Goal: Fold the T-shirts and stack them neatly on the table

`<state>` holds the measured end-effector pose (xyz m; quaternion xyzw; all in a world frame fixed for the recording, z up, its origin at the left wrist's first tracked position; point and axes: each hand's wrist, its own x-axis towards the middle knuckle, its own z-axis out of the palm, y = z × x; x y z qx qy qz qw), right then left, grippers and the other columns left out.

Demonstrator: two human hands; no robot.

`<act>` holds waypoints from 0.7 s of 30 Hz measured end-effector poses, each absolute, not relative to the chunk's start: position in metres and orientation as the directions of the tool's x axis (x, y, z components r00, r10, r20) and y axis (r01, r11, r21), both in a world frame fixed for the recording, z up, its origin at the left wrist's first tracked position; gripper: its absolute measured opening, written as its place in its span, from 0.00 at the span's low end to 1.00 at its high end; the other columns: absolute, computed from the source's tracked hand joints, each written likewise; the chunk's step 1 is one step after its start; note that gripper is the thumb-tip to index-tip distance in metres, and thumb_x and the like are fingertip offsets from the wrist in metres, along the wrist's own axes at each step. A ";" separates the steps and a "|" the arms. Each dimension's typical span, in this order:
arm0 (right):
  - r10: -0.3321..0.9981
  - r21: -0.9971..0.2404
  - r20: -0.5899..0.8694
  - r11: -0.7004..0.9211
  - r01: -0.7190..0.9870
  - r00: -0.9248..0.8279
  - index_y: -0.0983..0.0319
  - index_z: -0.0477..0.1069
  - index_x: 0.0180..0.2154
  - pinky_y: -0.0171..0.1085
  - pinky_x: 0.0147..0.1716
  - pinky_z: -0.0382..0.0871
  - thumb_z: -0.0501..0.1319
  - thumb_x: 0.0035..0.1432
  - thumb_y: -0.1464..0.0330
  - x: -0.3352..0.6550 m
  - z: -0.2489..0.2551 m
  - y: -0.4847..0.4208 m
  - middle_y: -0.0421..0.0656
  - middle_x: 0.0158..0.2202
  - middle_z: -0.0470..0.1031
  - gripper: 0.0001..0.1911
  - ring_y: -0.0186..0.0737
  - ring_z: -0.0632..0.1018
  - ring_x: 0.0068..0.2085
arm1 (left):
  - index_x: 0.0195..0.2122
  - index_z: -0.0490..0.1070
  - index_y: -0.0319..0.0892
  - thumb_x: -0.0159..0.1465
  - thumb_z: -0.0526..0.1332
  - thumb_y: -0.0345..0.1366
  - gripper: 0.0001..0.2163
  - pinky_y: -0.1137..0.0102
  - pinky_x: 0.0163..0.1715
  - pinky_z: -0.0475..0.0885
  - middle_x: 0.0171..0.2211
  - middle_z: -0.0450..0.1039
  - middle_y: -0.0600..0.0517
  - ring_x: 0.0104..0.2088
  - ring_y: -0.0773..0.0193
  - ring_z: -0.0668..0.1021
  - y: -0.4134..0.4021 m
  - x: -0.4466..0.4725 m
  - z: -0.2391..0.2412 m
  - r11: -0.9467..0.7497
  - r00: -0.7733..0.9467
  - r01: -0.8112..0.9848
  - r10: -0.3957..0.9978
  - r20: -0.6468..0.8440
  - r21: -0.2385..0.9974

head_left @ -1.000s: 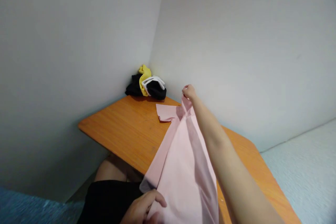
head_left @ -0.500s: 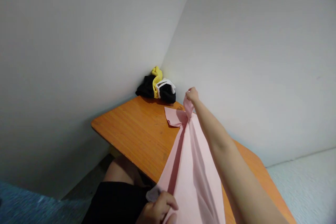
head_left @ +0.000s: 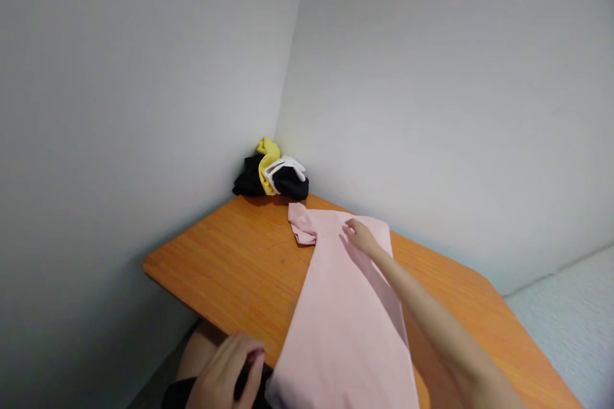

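A pink shirt (head_left: 345, 307) lies flat along the orange wooden table (head_left: 230, 262), its near end hanging over the front edge. My right hand (head_left: 361, 236) rests on the far end of the shirt, fingers stretched out and flat on the cloth. One short sleeve (head_left: 301, 225) sticks out to the left of that hand. Below the table's front edge my left hand (head_left: 225, 374) hovers just left of the shirt's hanging hem, fingers loosely apart, holding nothing.
A heap of black, yellow and white clothes (head_left: 271, 176) sits in the far corner of the table against the two grey walls. A pale mattress (head_left: 566, 294) lies to the right. My knee and black shorts (head_left: 201, 364) show under the table.
My right hand has lowered the shirt's far end onto the table and let go of its pinch. My left hand has released the hem and moved left. The shirt now lies flat.
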<state>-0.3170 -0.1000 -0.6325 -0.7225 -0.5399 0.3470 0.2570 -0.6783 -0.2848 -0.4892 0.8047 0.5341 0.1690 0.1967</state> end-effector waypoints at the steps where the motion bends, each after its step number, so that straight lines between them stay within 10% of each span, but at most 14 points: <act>1: 0.964 -0.746 -0.208 -0.264 0.612 0.163 0.67 0.68 0.55 0.46 0.59 0.57 0.56 0.65 0.65 -0.324 -0.641 -0.117 0.55 0.56 0.69 0.20 0.50 0.68 0.58 | 0.41 0.71 0.47 0.69 0.52 0.41 0.10 0.70 0.43 0.72 0.38 0.76 0.51 0.39 0.62 0.78 -0.261 -0.667 -0.482 -0.375 0.399 0.810 0.916 0.046 0.450; 7: 0.971 -0.566 -0.225 -0.198 0.800 0.081 0.52 0.51 0.67 0.65 0.61 0.39 0.48 0.65 0.46 -0.357 -0.671 -0.168 0.47 0.70 0.40 0.34 0.61 0.41 0.68 | 0.56 0.63 0.41 0.65 0.51 0.31 0.18 0.62 0.59 0.62 0.57 0.66 0.44 0.58 0.57 0.68 -0.115 -0.570 -0.497 -0.554 0.568 0.823 0.810 -0.144 0.126; 10: 0.962 -0.515 -0.266 -0.196 0.834 0.062 0.50 0.47 0.68 0.65 0.60 0.38 0.43 0.65 0.43 -0.358 -0.670 -0.168 0.46 0.71 0.36 0.36 0.61 0.39 0.68 | 0.65 0.50 0.39 0.58 0.59 0.32 0.34 0.56 0.65 0.50 0.67 0.51 0.41 0.66 0.52 0.55 -0.066 -0.537 -0.521 -0.623 0.615 0.781 0.754 -0.232 0.047; 13: 0.968 -0.523 -0.238 -0.199 0.829 0.082 0.49 0.47 0.68 0.68 0.59 0.33 0.42 0.64 0.42 -0.359 -0.667 -0.167 0.47 0.71 0.37 0.36 0.62 0.39 0.68 | 0.67 0.47 0.40 0.48 0.67 0.37 0.46 0.45 0.64 0.43 0.64 0.57 0.38 0.65 0.44 0.57 -0.042 -0.524 -0.532 -0.669 0.623 0.742 0.703 -0.342 -0.023; 21: 0.990 -0.617 -0.101 -0.140 0.774 0.099 0.52 0.47 0.68 0.65 0.61 0.27 0.44 0.63 0.43 -0.359 -0.662 -0.174 0.47 0.70 0.35 0.38 0.60 0.37 0.68 | 0.40 0.70 0.42 0.58 0.57 0.29 0.09 0.57 0.56 0.59 0.50 0.68 0.44 0.55 0.52 0.67 -0.062 -0.533 -0.518 -0.706 0.637 0.667 0.706 -0.310 -0.237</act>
